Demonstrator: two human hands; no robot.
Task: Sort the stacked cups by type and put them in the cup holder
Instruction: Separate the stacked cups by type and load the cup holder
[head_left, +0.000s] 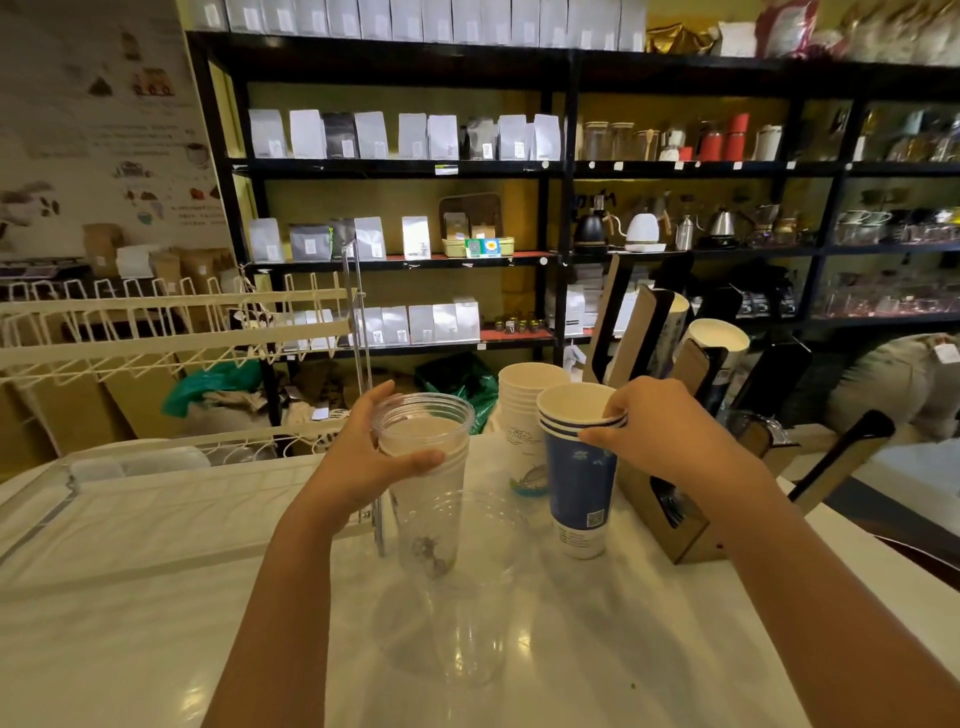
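while my left hand (363, 457) wraps the clear plastic cups (426, 483) and my right hand (660, 436) pinches the rim of the blue paper cups (579, 478) on the table (156, 597), i worry: lifting could snag nested cups and topple the white stack (524, 415) just behind.

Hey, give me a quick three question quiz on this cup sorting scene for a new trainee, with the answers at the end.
1. True or false: the left hand grips a stack of clear plastic cups.
2. What does the right hand hold? A) a kettle B) the blue paper cups C) a bag
3. What stands behind the blue cups, untouched?

Key: 1 true. 2 B. 3 the stack of white paper cups, beside the cardboard cup holder.
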